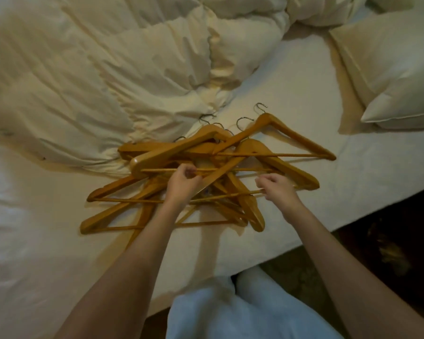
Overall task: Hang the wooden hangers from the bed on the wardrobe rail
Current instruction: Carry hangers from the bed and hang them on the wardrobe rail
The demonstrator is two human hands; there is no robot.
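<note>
Several wooden hangers [233,152] with metal hooks lie in a tangled pile on the white bed sheet [304,99], near the bed's front edge. My left hand [182,183] is over the middle of the pile, its fingers curled round the thin crossbar of one hanger. My right hand [278,187] is at the pile's right side and pinches another thin crossbar. The hooks point away from me toward the duvet. No wardrobe rail is in view.
A crumpled cream duvet [103,69] covers the far left of the bed, touching the pile's hooks. A white pillow [397,69] lies at the right. The bed's edge runs diagonally at the lower right, with dark floor [389,241] beyond. My legs in light trousers [230,311] stand against the bed.
</note>
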